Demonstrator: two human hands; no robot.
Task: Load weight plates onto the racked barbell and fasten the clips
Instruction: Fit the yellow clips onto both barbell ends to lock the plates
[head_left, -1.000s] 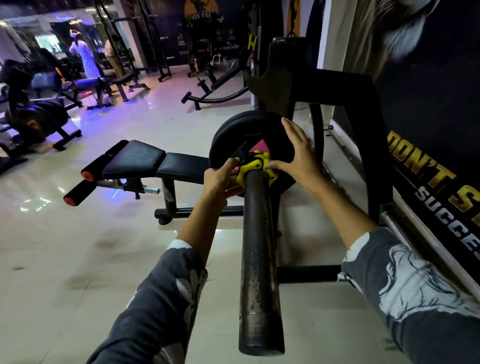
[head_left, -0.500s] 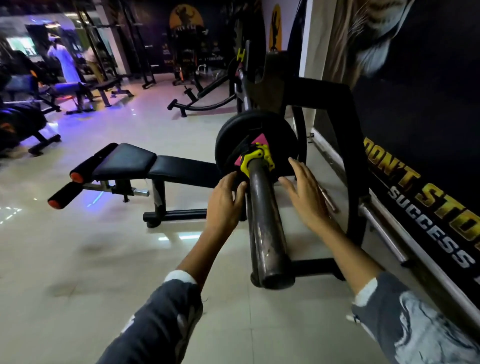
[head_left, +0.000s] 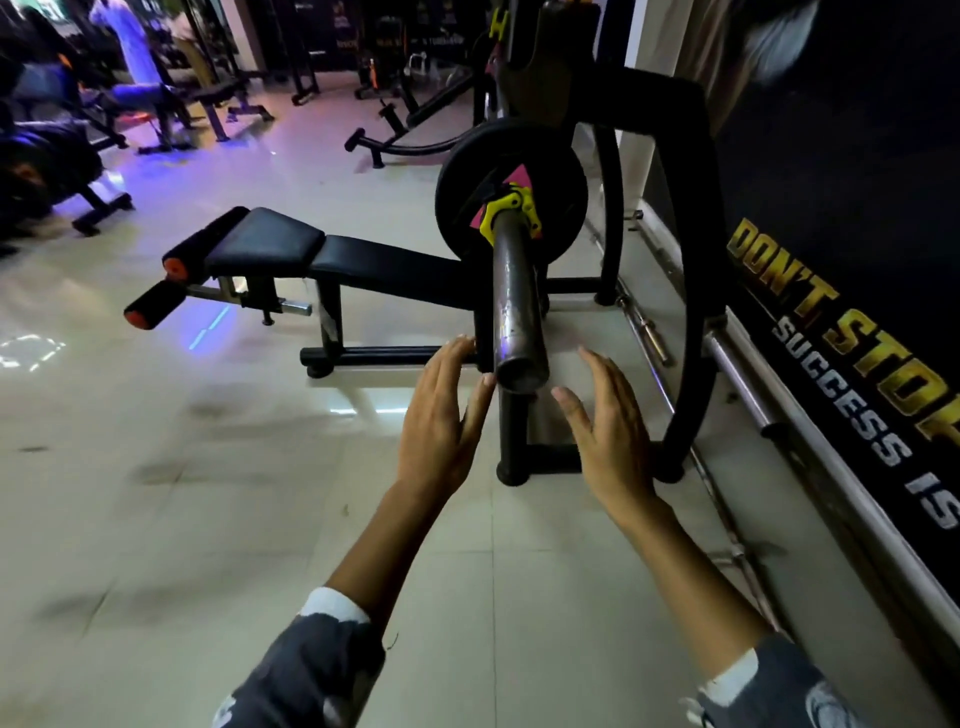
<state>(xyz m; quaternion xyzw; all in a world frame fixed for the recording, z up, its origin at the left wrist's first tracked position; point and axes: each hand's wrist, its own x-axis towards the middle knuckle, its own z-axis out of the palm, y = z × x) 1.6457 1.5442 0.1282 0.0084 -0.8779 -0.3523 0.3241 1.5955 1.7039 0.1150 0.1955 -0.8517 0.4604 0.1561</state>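
Both the left hand (head_left: 441, 421) and right hand (head_left: 613, 436) are open and empty near the bar end (head_left: 521, 370), so if the yellow clip (head_left: 511, 215) is loose, the plate (head_left: 511, 192) could slide off.

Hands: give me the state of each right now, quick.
Left hand: open, holding nothing, beside the barbell sleeve end.
Right hand: open, holding nothing.
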